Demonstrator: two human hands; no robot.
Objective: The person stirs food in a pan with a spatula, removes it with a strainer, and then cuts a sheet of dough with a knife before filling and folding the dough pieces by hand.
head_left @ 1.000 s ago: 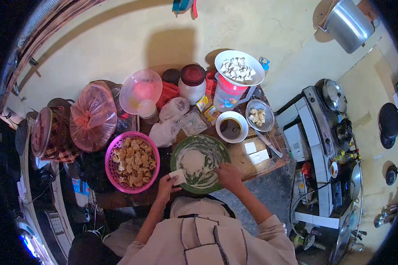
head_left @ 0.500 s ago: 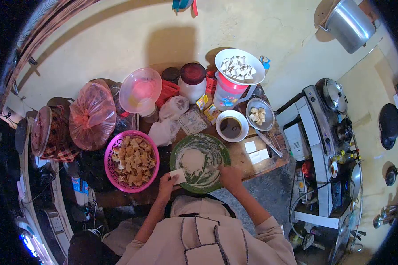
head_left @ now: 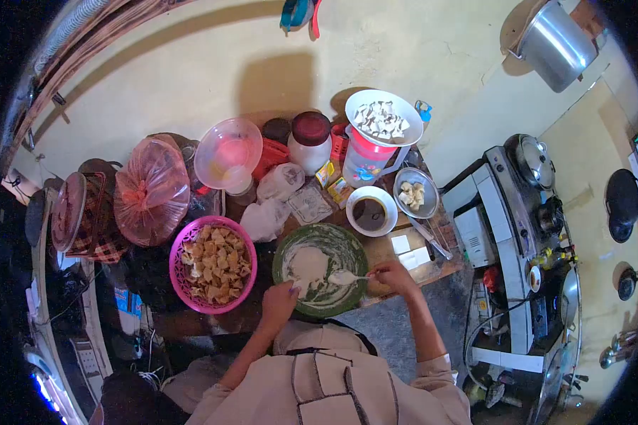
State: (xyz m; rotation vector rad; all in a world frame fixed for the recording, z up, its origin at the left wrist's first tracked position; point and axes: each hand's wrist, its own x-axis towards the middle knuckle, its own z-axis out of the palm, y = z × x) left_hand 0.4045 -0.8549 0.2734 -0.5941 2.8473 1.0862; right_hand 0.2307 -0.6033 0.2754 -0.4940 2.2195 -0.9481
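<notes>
My left hand [head_left: 280,301] is closed at the near left rim of the green bowl [head_left: 361,244], its fingertips pinching a flat white square piece [head_left: 299,287], mostly hidden from view. Smeared white batter [head_left: 308,263] coats the inside of that bowl. From the right, my right hand [head_left: 395,278] grips the handle of a metal spoon [head_left: 344,277], whose bowl end is over the batter and carries some white paste. On the wooden board to the right lie similar white squares [head_left: 412,258].
Left of the green bowl stands a pink basket [head_left: 174,280] of browned pieces. Behind are a bowl of dark liquid [head_left: 381,230], a metal strainer [head_left: 432,202] with pale chunks, a knife [head_left: 431,239], and a white bowl [head_left: 411,113] atop a jug [head_left: 365,159]. A stove [head_left: 510,177] stands right.
My left hand has moved right and in over the bowl's rim with the white square. My right hand has shifted right, and the spoon now shows clearly.
</notes>
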